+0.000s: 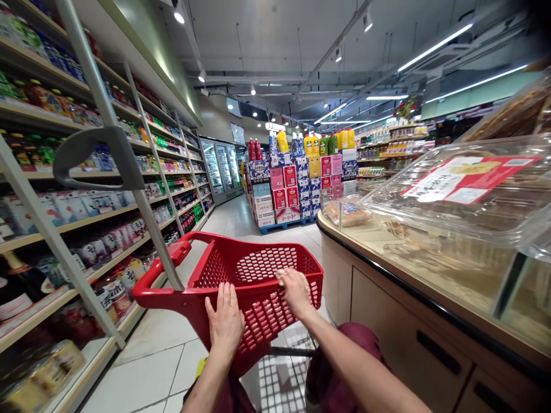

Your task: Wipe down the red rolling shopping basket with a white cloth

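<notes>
Two bare hands are at the red plastic shopping cart [262, 295], which stands directly in front of them, its near wall just beneath the palms. The left hand [226, 324] lies flat against that wall, fingers straight and close together, thumb spread away, fingertips by the upper rim. The right hand [295, 291], farther along the same side, bends its fingers over the rim; how firmly they grip, I cannot tell. To the left of the left hand, a grey metal pole [159, 238] with a looped plastic handle [97, 132] slants up from the cart's rim, near the rounded red push bar [146, 289]. Farther left, long shelves [55, 228] carry rows of bottles, cans and cartons. Below the right forearm shows a knee in maroon trousers [359, 344]. To the right of the right hand is a wood-fronted table [387, 298] with a black edge, bearing a clear clamshell pack [469, 178] with a red and white label; a smaller pack of baked goods [350, 211] is nearer its corner. Beyond the hands, boxed drinks [286, 195] stand stacked on a blue pallet [282, 226], with glass-doored refrigerators [221, 163] behind and to the left.
</notes>
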Demonstrator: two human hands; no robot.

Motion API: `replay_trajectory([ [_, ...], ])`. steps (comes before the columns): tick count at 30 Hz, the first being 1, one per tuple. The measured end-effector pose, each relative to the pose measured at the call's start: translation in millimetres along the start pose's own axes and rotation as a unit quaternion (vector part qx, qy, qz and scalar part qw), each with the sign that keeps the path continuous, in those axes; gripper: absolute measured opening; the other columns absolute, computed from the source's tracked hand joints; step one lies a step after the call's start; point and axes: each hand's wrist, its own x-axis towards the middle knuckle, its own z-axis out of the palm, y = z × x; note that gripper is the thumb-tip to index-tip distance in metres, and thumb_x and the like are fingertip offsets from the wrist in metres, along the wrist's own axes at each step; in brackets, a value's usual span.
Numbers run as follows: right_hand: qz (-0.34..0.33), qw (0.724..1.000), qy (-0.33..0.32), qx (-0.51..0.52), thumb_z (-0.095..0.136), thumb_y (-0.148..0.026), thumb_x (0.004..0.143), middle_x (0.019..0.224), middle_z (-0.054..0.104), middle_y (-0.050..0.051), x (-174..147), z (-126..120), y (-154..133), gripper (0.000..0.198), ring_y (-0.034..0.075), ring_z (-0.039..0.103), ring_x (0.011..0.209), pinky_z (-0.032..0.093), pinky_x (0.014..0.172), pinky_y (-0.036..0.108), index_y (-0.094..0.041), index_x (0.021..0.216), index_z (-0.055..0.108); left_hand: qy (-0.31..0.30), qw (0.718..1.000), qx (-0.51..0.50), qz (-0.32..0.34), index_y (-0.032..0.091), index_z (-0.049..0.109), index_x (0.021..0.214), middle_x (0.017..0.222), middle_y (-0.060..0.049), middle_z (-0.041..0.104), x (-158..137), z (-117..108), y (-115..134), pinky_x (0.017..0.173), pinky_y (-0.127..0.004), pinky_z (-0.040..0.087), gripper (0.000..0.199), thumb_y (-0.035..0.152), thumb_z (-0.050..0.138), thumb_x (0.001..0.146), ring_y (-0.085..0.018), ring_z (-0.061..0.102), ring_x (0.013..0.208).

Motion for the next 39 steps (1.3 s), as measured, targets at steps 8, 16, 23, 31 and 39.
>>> replay_trajectory([
  [8, -0.036, 0.999, -0.025, 0.013, 0.037, -0.005, 0.081, 0.115, 0.058, 0.009, -2.8, -7.1, -9.3, 0.039, 0.019, 0.047, 0.109, 0.033, 0.096, 0.034, -0.017, 0.109, 0.061, 0.023, 0.999, -0.022, -0.008, 0.009, 0.038, 0.129, 0.138, -0.013, 0.037, -3.8, -11.5, -26.4, 0.107, -0.055, 0.001, 0.054, 0.014, 0.035, 0.075, -0.024, 0.027, 0.13],
  [16, -0.111, 0.991, -0.038, 0.07, 0.042, -0.008, 0.082, 0.121, 0.055, 0.004, -1.2, 25.1, -94.7, 0.043, 0.017, 0.044, 0.114, 0.032, 0.097, 0.032, -0.025, 0.119, 0.053, 0.05, 0.998, -0.045, 0.0, 0.008, 0.045, 0.125, 0.132, -0.013, 0.044, -5.6, -17.9, -40.1, 0.108, -0.053, 0.002, 0.054, 0.01, 0.036, 0.072, -0.023, 0.036, 0.125],
  [23, -0.066, 0.995, -0.024, 0.066, 0.04, -0.007, 0.082, 0.112, 0.059, 0.008, 1.4, 14.7, -69.1, 0.039, 0.019, 0.049, 0.106, 0.037, 0.093, 0.035, -0.022, 0.112, 0.059, 0.114, 0.992, -0.044, 0.008, 0.009, 0.048, 0.121, 0.129, -0.012, 0.048, -11.2, -24.6, -77.8, 0.108, -0.049, -0.001, 0.053, 0.003, 0.031, 0.071, -0.021, 0.042, 0.121],
  [31, -0.177, 0.972, -0.036, 0.153, 0.045, -0.02, 0.086, 0.118, 0.056, 0.003, 20.1, 35.4, -183.9, 0.036, 0.016, 0.048, 0.108, 0.036, 0.095, 0.03, -0.026, 0.12, 0.052, 0.189, 0.98, -0.054, -0.022, 0.01, 0.045, 0.124, 0.126, -0.013, 0.052, -9.7, -24.2, -93.0, 0.109, -0.046, 0.005, 0.054, 0.005, 0.033, 0.072, -0.02, 0.046, 0.118],
  [39, -0.062, 0.994, 0.0, 0.091, 0.042, -0.011, 0.083, 0.11, 0.061, 0.005, 0.1, 18.3, -81.3, 0.034, 0.018, 0.051, 0.103, 0.039, 0.09, 0.034, -0.025, 0.108, 0.061, 0.145, 0.987, -0.074, -0.013, 0.009, 0.042, 0.127, 0.133, -0.012, 0.044, -12.8, -14.3, -67.5, 0.11, -0.045, 0.002, 0.057, 0.006, 0.034, 0.071, -0.02, 0.037, 0.125],
])
